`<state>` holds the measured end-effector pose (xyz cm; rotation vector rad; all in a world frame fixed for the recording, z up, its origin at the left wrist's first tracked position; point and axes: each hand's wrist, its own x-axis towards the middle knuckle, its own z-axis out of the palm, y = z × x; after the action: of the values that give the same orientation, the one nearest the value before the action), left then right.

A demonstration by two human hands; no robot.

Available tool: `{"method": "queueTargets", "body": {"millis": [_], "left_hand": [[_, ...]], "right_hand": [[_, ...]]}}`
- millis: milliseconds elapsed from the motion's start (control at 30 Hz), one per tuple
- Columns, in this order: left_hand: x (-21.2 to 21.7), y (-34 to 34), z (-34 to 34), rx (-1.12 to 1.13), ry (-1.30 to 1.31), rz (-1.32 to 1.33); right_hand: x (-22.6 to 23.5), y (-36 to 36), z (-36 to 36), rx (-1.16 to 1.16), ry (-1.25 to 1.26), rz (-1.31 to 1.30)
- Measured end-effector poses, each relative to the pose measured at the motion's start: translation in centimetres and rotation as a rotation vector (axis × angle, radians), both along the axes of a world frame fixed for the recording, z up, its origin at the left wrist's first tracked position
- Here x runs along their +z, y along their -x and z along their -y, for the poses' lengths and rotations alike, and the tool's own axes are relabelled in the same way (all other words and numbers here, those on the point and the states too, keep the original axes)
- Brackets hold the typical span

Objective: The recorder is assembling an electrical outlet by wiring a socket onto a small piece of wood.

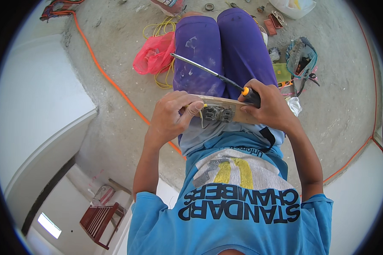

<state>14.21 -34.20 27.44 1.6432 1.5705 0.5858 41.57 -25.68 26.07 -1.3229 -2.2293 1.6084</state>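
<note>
Across my lap lies a narrow wooden board [244,116] with a dark double electrical socket [218,114] fixed on it. My left hand [173,111] is closed at the board's left end, thumb and fingers by a short yellowish wire [201,117] that curves down beside the socket. What exactly those fingertips pinch is partly hidden. Gripped in my right hand [268,103] is a screwdriver [211,72] with a black and orange handle. Its long shaft points up and left over my thighs. The same hand rests against the board's right end.
A pink plastic bag [154,55] and coiled yellow cord [162,80] lie left of my legs. An orange cable [110,83] runs along the concrete floor. To the right are an open tool bag [302,57], a yellow-green item [281,73] and a white sack [292,7].
</note>
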Motion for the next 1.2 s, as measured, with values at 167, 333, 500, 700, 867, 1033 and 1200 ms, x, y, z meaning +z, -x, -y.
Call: {"method": "queueTargets", "body": {"millis": [167,333,500,700,867,1033,1200], "left_hand": [[0.6,-0.9,-0.6,0.023,0.088,-0.088],[0.2,-1.0,-0.6,0.09,0.182,0.047],[-0.1,-1.0,-0.4,0.129,0.218,0.058],[-0.1,-1.1,-0.5,0.133,0.198,0.085],[-0.4,-1.1,-0.5,0.148,0.197,0.089],[-0.8,-1.0,-0.3,0.128,0.138,0.067],[-0.9,-1.2,-0.1,0.13,0.115,0.059]], "right_hand": [[-0.2,0.0,0.2,0.019,-0.062,0.023],[-0.1,0.0,0.1,-0.001,-0.015,-0.009],[0.0,0.0,0.0,0.004,-0.021,-0.002],[-0.1,0.0,-0.2,-0.001,0.02,-0.002],[-0.2,0.1,0.0,-0.009,0.017,-0.001],[-0.1,0.2,-0.1,0.008,0.019,0.036],[-0.1,0.2,-0.1,-0.006,0.032,0.009]]}}
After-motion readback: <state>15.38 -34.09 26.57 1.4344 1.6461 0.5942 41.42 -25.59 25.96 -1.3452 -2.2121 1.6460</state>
